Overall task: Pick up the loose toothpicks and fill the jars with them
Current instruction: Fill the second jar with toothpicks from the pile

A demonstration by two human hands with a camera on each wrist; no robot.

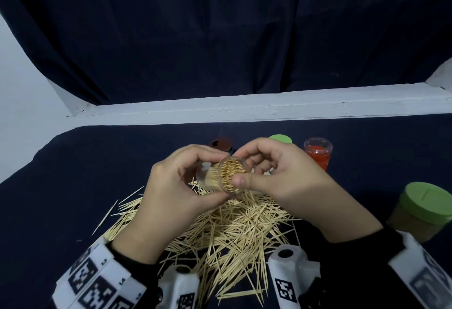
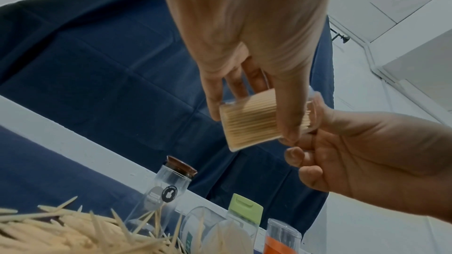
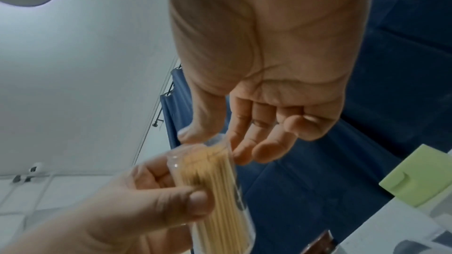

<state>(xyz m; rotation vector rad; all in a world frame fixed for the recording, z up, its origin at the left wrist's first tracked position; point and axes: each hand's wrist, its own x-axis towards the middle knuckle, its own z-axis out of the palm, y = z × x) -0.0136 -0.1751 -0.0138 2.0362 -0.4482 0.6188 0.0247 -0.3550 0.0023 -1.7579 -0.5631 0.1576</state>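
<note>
Held tilted between both hands above the loose toothpicks [image 1: 234,230], the packed clear jar [image 1: 221,174], probably light, rigid and slippery, is gripped round its wall by the left hand [image 1: 168,194], the right hand [image 1: 281,181] pinching its rim.

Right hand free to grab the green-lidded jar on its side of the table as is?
Probably not yet. The right hand is at the mouth of the packed clear jar that the left hand grips. The green-lidded jar stands unobstructed beside the right forearm.
</note>
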